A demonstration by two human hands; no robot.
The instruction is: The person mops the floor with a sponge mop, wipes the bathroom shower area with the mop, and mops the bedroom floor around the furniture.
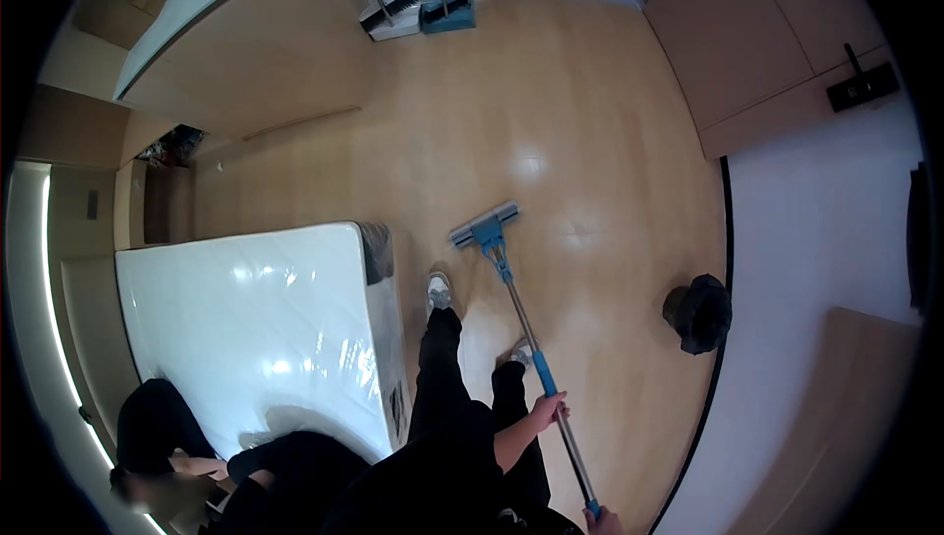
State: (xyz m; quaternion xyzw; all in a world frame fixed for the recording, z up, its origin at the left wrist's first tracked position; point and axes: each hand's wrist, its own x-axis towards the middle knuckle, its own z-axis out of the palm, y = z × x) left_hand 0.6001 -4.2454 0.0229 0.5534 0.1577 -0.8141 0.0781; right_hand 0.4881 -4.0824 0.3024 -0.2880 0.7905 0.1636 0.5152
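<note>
A sponge mop with a blue and grey head (486,228) lies across the view, its head on the wood floor ahead of my feet. The long silver pole runs down toward me, with a blue sleeve partway along. My left hand (551,410) is wrapped round the pole just below that sleeve. At the bottom edge, my right hand (603,522) is closed round the pole's upper end by a blue part; the frame cuts it off partly. My shoes stand on the floor to the left of the pole.
A plastic-wrapped white mattress (246,328) is at left, with a person in black (157,427) at its lower corner. A black-lined bin (700,314) stands by the right wall. Two dustpans with brushes (393,16) stand far back beside a wooden counter (285,43). Cabinets (757,33) line the right.
</note>
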